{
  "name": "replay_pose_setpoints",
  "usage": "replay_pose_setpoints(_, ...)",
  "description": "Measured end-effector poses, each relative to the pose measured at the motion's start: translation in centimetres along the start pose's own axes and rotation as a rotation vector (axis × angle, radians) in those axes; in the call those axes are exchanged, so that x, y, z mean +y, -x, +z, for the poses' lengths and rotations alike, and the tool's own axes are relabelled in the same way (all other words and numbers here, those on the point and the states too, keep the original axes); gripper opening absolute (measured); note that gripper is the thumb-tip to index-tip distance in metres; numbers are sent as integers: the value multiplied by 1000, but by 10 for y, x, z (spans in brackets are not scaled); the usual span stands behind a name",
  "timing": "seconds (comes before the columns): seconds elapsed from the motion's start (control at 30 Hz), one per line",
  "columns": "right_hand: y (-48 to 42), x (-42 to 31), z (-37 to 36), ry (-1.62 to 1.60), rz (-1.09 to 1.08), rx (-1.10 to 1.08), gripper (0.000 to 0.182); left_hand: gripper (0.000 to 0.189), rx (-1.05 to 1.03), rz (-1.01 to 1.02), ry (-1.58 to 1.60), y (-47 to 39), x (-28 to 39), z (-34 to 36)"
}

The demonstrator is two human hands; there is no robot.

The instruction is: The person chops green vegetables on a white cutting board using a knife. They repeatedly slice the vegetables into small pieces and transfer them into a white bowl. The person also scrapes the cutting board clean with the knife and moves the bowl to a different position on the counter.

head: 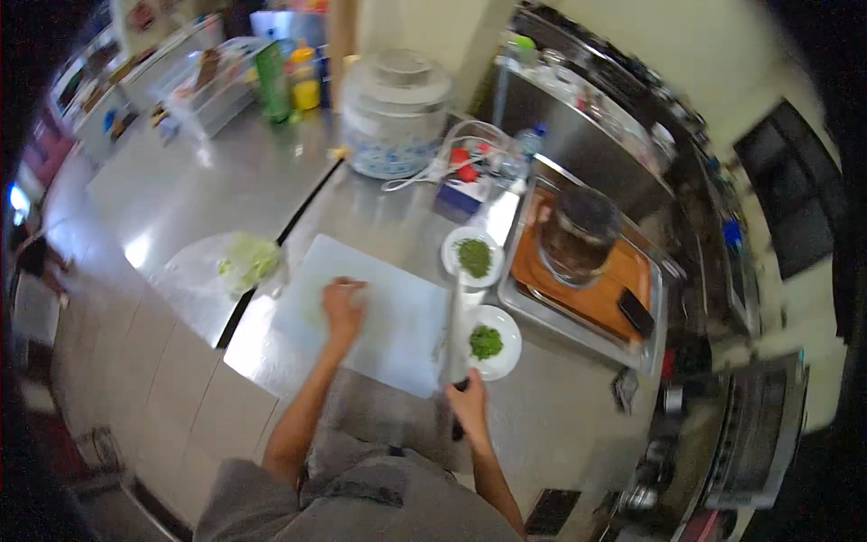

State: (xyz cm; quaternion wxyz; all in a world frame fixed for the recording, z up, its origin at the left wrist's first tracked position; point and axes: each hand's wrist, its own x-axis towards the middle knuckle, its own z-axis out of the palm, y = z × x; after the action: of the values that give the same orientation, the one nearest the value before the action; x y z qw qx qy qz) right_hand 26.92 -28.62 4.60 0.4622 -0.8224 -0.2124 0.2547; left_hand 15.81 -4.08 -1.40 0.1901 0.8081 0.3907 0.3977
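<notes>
A white plastic cutting board point(406, 339) lies before me on the steel worktop. Over its left half is my left hand point(344, 308), fingers bent and blurred; whether it holds anything is unclear. My right hand point(469, 400) grips the dark handle of a kitchen knife point(455, 332) at the board's right edge. The broad blade points away from me. Just right of it, a white plate point(511, 345) bears chopped green herbs point(486, 342). Beyond that, another white plate point(449, 252) holds finer chopped greens point(474, 257). Pale green shredded leaves point(249, 263) lie left of the board.
To the right, a metal tray point(576, 339) contains an orange-brown board point(535, 251), a large jar point(579, 234) and a phone point(635, 311). A lidded container point(396, 115) and white cable point(440, 159) stand behind. A dark gap point(311, 196) crosses the worktop.
</notes>
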Motion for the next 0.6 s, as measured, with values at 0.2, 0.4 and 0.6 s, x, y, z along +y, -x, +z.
replay_pose_setpoints(0.2,-26,21,64,388,-163,184,39,47,-69,-174,-363,-13,-90,-37)
replay_pose_setpoints(0.4,-25,0,84,476,-24,234,47,57,-200,-434,-495,-15,-107,-31)
replay_pose_setpoints(0.6,-26,-16,83,420,215,129,66,57,-252,-558,-612,-29,-97,-36)
